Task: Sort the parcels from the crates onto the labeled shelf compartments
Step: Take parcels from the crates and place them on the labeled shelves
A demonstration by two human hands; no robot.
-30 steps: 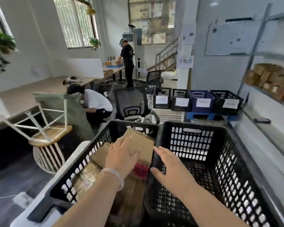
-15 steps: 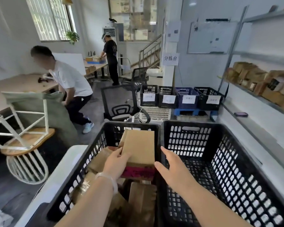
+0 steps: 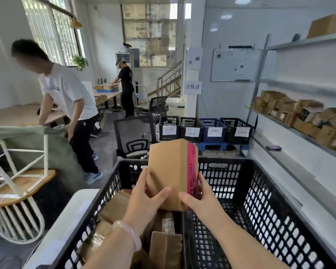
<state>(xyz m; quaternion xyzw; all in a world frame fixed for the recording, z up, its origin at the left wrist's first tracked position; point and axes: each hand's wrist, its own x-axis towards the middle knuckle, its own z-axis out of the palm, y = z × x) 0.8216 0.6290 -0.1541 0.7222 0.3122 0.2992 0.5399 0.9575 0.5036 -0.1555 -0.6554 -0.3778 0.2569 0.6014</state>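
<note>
The left hand (image 3: 144, 199) and right hand (image 3: 200, 200) clasp 1 cardboard parcel (image 3: 169, 171) upright above the left crate (image 3: 109, 191), which holds several more parcels (image 3: 165, 247). Many boxes (image 3: 306, 115) already sit on the shelf (image 3: 291, 130), so sorting looks partly done.

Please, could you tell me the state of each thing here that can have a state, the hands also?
parcel: upright, held in the air over the left crate.
left hand: grips the parcel's left edge.
right hand: grips the parcel's red-taped right side.
left crate: holds more parcels.
right crate: no parcel visible inside.
shelf parcels: piled on the middle shelf level.
</note>
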